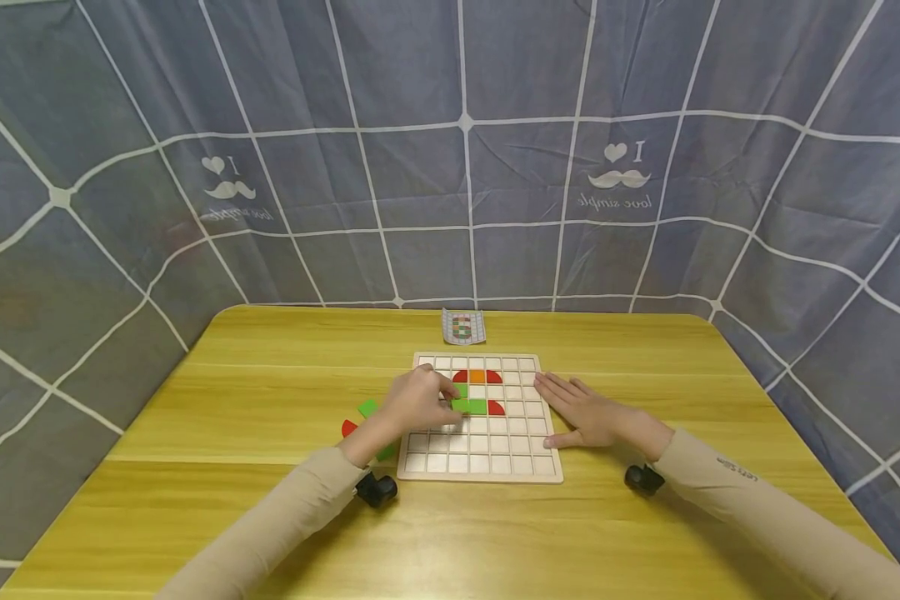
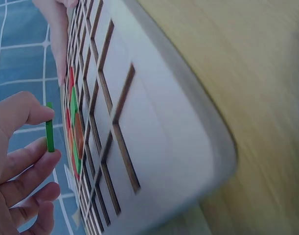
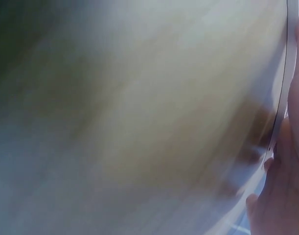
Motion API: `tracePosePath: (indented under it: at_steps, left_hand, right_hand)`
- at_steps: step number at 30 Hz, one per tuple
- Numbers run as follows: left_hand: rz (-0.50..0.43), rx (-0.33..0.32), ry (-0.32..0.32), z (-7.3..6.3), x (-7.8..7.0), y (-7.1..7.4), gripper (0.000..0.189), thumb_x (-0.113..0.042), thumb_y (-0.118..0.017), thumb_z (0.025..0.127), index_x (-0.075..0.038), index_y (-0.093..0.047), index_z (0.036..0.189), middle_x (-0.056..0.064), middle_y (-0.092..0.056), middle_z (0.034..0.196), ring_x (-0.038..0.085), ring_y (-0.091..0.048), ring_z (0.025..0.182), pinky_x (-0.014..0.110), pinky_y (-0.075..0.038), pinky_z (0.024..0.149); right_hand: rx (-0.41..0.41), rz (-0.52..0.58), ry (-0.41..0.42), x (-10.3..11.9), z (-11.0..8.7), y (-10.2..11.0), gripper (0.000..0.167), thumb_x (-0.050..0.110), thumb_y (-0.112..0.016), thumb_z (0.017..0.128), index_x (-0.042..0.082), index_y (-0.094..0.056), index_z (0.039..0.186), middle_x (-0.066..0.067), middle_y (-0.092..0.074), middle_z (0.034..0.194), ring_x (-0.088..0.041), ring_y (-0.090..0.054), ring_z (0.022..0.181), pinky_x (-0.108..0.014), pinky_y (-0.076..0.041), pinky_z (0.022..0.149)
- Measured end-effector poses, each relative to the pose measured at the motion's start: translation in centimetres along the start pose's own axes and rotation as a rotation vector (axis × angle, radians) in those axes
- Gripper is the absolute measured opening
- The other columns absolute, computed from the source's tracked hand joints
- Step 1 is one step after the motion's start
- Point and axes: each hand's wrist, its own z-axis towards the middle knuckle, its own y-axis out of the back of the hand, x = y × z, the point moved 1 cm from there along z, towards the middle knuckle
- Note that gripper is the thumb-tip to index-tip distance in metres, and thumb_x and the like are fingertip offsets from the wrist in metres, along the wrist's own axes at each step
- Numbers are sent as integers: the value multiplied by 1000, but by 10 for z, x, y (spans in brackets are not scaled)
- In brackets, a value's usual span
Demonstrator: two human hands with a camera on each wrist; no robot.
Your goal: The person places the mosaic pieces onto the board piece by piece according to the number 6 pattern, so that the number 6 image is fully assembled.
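My left hand point(image 1: 420, 398) is over the left half of a white gridded board point(image 1: 480, 477). Between its thumb and fingers it pinches a thin green tile point(image 2: 50, 129), seen edge-on in the left wrist view. My right hand point(image 1: 588, 414) lies with fingers extended along the board's right edge. Set in the grid are an orange square tile point(image 1: 477, 376), red quarter-round tiles point(image 1: 497, 408) and green tiles point(image 1: 477, 407). The left fingers partly cover the squares beside the green ones.
Loose green tiles point(image 1: 368, 408) and a red tile point(image 1: 348, 427) lie left of the board, partly behind the left wrist. A small card point(image 1: 462, 327) with a coloured grid pattern lies beyond the board. A grey checked curtain point(image 1: 420, 175) hangs behind the wooden table point(image 1: 270, 392).
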Motion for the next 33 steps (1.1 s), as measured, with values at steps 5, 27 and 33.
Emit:
tracePosePath:
  at_steps: [5,27,33]
  left_hand:
    - [0,7,-35,3,-6,-3,22,-33,-80,72,-17,-78,87,-8,-72,75,10,-53,77,21,-42,54]
    - [15,88,-89,16,-23,-15,22,-32,-76,72,-20,-78,91,-9,-72,79,10,-58,80,22,-43,53]
    - [1,120,-105,20,-26,-20,23,-32,-77,74,-20,-78,94,-10,-72,80,9,-57,81,21,-44,56]
  right_hand:
    - [-16,5,16,0,-1,0,95,58,-50,92,-2,-10,153,-21,-5,161,-38,-7,148,-59,-11,116]
    - [5,8,31,-9,9,7,101,65,-52,87,5,-9,155,-14,-4,162,-32,-7,149,-57,-9,117]
    - [22,-20,44,-9,10,8,101,66,-51,87,4,-7,155,-14,-3,162,-32,-7,149,-57,-10,117]
